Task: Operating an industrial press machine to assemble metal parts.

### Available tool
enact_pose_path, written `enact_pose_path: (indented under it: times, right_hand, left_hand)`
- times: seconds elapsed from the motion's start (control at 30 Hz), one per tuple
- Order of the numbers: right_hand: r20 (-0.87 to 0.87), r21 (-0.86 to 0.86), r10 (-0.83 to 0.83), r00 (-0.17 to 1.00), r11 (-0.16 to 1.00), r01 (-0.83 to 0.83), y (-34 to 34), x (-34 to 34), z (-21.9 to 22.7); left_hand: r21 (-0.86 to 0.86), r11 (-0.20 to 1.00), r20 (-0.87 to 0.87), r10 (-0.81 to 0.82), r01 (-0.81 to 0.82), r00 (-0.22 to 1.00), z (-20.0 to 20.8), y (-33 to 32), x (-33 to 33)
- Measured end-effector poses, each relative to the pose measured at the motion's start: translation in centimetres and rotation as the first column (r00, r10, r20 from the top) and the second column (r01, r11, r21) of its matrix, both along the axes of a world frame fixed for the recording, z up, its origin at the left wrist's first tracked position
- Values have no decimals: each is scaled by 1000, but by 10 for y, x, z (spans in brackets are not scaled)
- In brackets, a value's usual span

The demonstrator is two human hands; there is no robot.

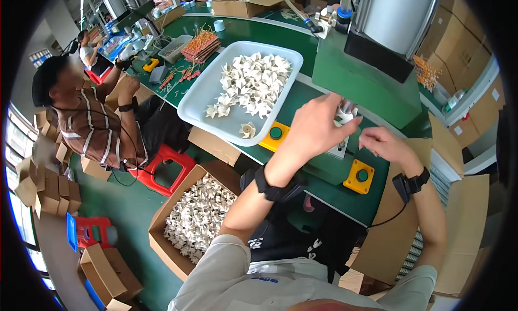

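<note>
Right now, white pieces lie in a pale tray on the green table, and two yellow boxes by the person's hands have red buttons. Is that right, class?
No: the head view shows green buttons, not red, on both yellow boxes. The pale tray of white pieces sits on the green table.

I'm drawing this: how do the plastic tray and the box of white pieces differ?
The plastic tray is pale with rounded corners; the cardboard box is brown with square ones. The tray sits on the green table; the box stands lower. Both hold many white bladed pieces.
</note>
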State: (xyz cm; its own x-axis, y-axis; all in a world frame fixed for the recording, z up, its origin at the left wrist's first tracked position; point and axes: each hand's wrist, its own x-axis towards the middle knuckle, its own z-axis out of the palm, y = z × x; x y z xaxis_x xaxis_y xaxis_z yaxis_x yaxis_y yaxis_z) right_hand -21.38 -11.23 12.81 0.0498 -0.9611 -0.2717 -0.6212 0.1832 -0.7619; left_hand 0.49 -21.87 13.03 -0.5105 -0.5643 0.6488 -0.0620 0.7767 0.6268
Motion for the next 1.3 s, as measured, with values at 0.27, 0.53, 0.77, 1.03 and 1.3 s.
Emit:
enact_pose_path:
  times: [0.27,0.53,0.77,1.03,1.3]
  right_hand:
    - [657,-210,-15,754,957,202,-28,57,2]
    - [708,-363,187,681,923,124,-68,62,15]
    - [838,-318,19,546,829,460,-69,88,24]
    - [640,-400,182,747,908,122,-74,67,6]
    - [88,-526,-76,993,843,112,-37,25,13]
  left_hand:
    - [295,939,215,117,-179,970,-61,32,96]
    - [45,699,725,469,-714,505,-161,83,293]
    - [-93,821,298,562,-563,771,-63,12,222]
    - [40,904,783,237,-427,575,-49,-87,124]
    - [53,967,880,72,-249,470,-58,-109,118]
